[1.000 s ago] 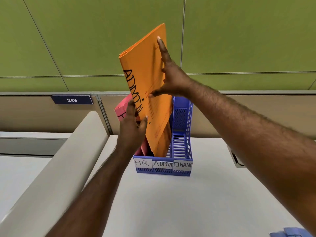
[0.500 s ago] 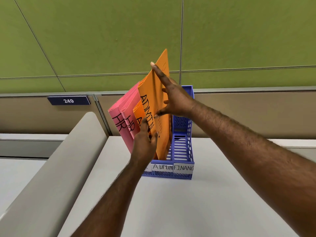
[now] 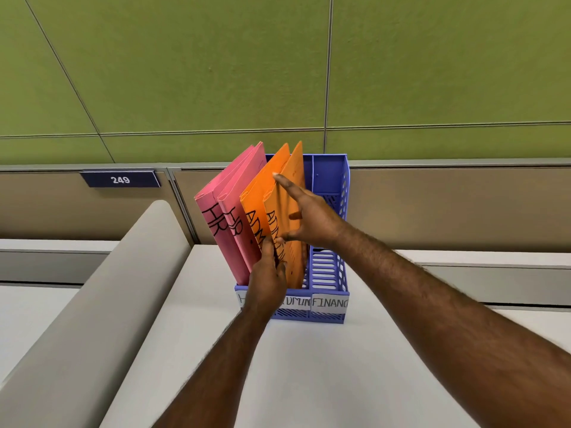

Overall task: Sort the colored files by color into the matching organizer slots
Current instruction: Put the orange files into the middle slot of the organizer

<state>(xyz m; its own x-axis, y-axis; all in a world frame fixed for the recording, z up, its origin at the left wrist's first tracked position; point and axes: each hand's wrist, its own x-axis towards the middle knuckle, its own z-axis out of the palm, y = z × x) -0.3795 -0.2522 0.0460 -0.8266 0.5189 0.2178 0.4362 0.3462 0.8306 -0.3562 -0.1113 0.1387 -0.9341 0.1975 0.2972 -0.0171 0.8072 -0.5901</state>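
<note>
A blue three-slot organizer (image 3: 328,270) stands on the white desk, its front labels reading HR, ADMIN and FINANCE (image 3: 329,303). Two pink files (image 3: 230,211) marked HR lean in the left slot. In the middle slot stand two orange files marked ADMIN, one to the left (image 3: 261,196) and one to the right (image 3: 295,177). The right slot holds nothing. My left hand (image 3: 267,282) pinches the front edge of the right orange file low down. Fingers spread, my right hand (image 3: 310,219) lies flat against that file's right face.
The desk (image 3: 309,381) runs toward me from the organizer. A grey rounded partition top (image 3: 92,304) slopes along the left. Behind the organizer is a tan and green panel wall with a nameplate 249 (image 3: 120,179).
The orange file was held high above the organizer; it has come down into the middle slot beside the other orange file. Both hands followed it down.
</note>
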